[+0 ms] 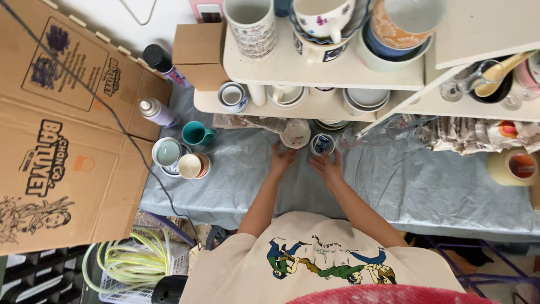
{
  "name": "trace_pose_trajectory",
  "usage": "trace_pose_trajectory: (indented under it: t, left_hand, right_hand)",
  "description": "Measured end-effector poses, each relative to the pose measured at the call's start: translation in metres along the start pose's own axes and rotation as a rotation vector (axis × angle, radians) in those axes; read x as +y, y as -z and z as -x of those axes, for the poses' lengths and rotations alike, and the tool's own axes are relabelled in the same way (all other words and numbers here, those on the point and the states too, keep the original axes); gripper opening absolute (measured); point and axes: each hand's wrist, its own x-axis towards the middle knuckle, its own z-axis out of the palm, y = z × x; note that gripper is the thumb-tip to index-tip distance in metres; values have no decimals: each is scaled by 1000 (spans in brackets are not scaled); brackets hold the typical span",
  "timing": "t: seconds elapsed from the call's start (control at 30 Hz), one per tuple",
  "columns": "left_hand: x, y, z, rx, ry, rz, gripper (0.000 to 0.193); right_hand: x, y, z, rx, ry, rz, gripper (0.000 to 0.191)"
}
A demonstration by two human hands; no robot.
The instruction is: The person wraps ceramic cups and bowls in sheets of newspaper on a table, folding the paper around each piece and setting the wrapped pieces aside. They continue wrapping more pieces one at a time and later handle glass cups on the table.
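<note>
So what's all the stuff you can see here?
White shelves: two levels, stacked with mugs, bowls and plates.
Cloth: one, pale blue, covering the table.
Teal mug: one, left on the cloth.
Pale cups: two, below the teal mug.
Spray cans: two, beside the cardboard.
Cardboard sheet: one, brown, far left.
Small box: one, brown, by the shelf.
Tape roll: one, tan, far right.
Yellow hose: coiled in a basket, bottom left.
Small cup: one, blue and white, by the right hand.
Round dish: one, pale, above the left hand.
Left hand: on the cloth.
Right hand: fingers by the small cup.
</note>
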Motion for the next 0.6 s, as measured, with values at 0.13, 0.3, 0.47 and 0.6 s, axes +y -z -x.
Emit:
trace_pose_trajectory:
  t: [0.13,0.3,0.47,0.6]
  left_hand:
    - [-5,76,30,187,-69,-6,74]
    - [8,188,78,788,-428,-184,91]
    - [43,237,69,917,-651,-622,104]
    - [58,231,52,1002,-672,-559,99]
  right_hand:
    - [16,12,6,-16,-93,-8,76]
    - [49,22,8,-220,-350,199,59]
    - [59,3,5,-383,-357,362,45]
    - [58,-10,7,-424,-344,404,43]
